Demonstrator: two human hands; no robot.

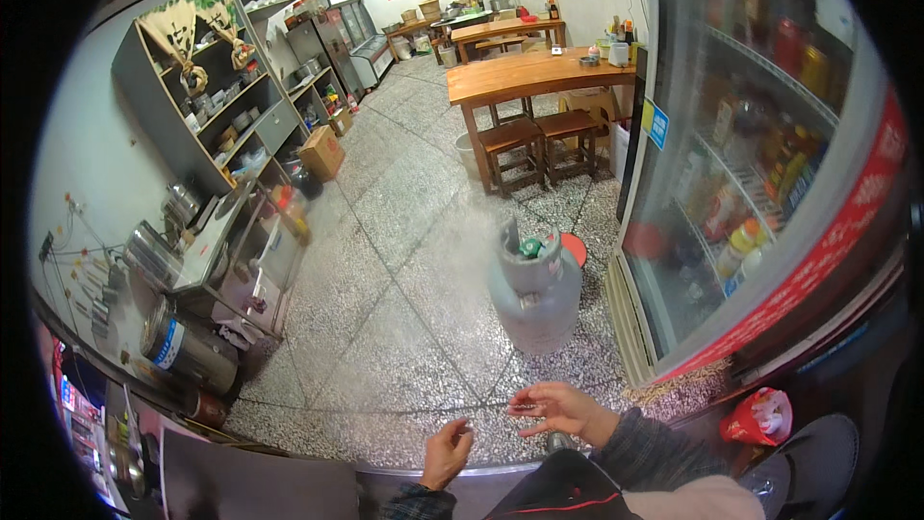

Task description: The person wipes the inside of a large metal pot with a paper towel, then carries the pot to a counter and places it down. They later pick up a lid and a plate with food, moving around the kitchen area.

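Observation:
Both my hands are raised in front of my body at the lower edge. My right hand (568, 412) has its fingers spread and nothing in it. My left hand (448, 453) is loosely bent, thumb and fingers apart, and holds nothing that I can see. Closest to them, a little ahead, a grey gas cylinder (536, 303) stands upright on the speckled floor (385, 347). A green valve (530, 247) sits inside its collar. Neither hand touches the cylinder. Behind it shows part of a round red thing (575, 249).
At right stands a glass-door drinks fridge (664, 193), with a red bin (757, 417) near its base. Wooden tables (539, 79) and stools (513, 135) are farther back. Shelves (252, 87), a carton (321, 152), a worktable (207, 246) and a metal drum (192, 347) line the left wall.

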